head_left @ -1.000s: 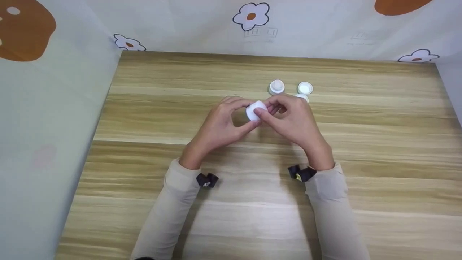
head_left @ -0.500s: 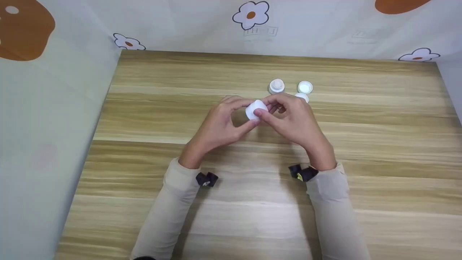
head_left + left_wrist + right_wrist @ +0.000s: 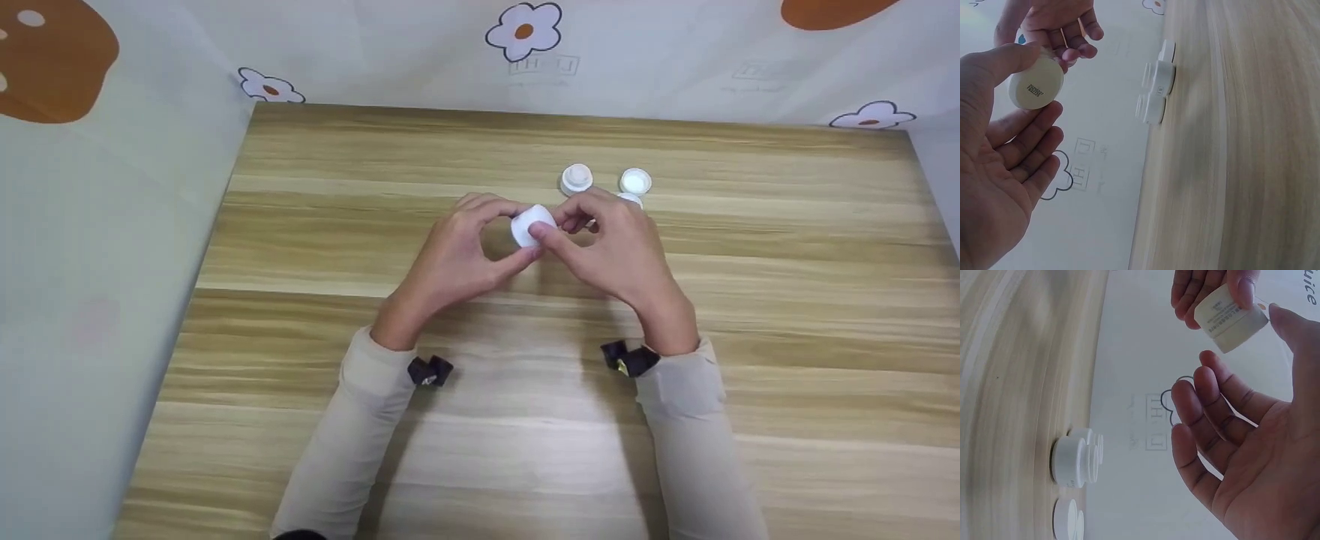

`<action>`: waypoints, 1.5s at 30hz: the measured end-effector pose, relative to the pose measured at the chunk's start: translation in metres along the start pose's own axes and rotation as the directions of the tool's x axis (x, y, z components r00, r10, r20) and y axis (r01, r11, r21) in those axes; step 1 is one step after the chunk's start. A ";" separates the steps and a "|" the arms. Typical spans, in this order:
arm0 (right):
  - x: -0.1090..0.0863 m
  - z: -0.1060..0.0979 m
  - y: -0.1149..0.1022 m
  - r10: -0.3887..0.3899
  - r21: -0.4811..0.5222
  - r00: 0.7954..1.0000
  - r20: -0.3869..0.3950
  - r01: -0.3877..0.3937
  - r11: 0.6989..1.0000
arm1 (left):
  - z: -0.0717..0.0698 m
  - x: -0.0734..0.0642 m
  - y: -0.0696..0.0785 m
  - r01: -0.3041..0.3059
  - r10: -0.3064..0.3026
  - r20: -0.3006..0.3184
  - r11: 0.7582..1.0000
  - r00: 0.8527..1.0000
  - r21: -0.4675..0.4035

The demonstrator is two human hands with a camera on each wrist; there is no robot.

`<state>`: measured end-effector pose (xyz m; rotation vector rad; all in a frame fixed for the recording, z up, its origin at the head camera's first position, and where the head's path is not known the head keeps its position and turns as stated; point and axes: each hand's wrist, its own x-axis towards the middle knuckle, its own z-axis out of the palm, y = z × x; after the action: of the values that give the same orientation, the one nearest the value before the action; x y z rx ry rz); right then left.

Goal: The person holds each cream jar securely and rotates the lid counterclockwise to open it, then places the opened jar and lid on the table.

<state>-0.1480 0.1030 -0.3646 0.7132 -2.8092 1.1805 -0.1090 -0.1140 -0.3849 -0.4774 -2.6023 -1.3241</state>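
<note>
A small white lidded jar (image 3: pixel 525 227) is held above the table between both hands. My left hand (image 3: pixel 461 255) pinches the jar's body between thumb and fingers. In the left wrist view the jar's base (image 3: pixel 1036 90) bears a dark printed code. My right hand (image 3: pixel 619 251) is cupped loosely around the lid end. Its thumb lies over the jar in the head view. In the right wrist view, though, its index fingertip stands slightly off the lid (image 3: pixel 1238 333), and the other fingers are relaxed. Small print covers the jar's side.
Beyond the right hand stand an open white jar (image 3: pixel 577 179) and a lid (image 3: pixel 636 181). Another lid (image 3: pixel 631 199) is partly covered by that hand. A second open jar (image 3: pixel 1080 432) shows in the right wrist view. Patterned white sheeting (image 3: pixel 652 45) borders the wooden table (image 3: pixel 337 187).
The jar stays in both hands in almost the same place. My right fingers have shifted slightly around the lid end. The jars and lids on the table have not moved.
</note>
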 end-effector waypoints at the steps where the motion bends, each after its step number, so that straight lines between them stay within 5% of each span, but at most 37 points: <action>1: 0.000 0.000 0.000 -0.002 0.002 1.000 -0.001 0.002 1.000 | 0.000 0.000 0.000 0.000 0.000 0.000 1.000 1.000 0.004; 17: 0.000 0.001 0.000 -0.056 0.038 0.998 0.020 0.055 0.998 | 0.001 0.001 -0.001 0.011 -0.011 0.013 1.000 1.000 0.001; 45: -0.001 0.001 -0.001 -0.017 -0.004 1.000 0.006 0.017 1.000 | 0.000 -0.001 -0.002 -0.011 0.011 -0.001 1.000 1.000 0.023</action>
<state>-0.1466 0.1018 -0.3647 0.7405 -2.8033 1.1723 -0.1092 -0.1152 -0.3868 -0.4869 -2.6076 -1.2887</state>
